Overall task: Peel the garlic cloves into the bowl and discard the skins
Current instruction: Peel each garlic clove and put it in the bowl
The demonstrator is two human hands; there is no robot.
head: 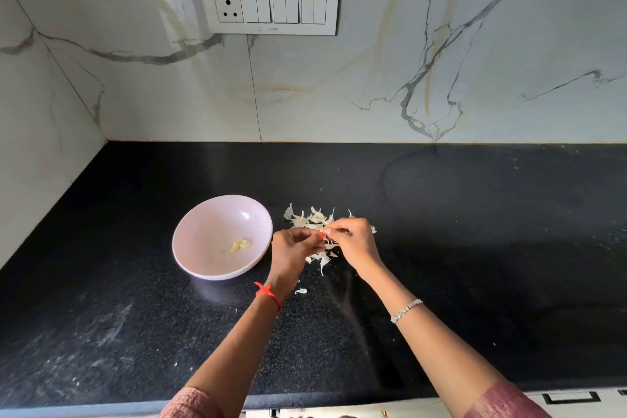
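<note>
A pale pink bowl (203, 234) sits on the black counter, left of my hands, with a few peeled yellowish garlic cloves (240, 245) inside it. A heap of white garlic skins (310, 219) lies on the counter just beyond and under my hands. My left hand (293, 251) and my right hand (351, 239) meet fingertip to fingertip above the skins, both pinching a small garlic clove (323, 231) that is mostly hidden by the fingers.
The black counter (475, 248) runs right and toward me, with one loose skin flake (301, 291) near my left wrist. A marble wall with a switch panel (269, 6) stands behind; a side wall closes the left corner.
</note>
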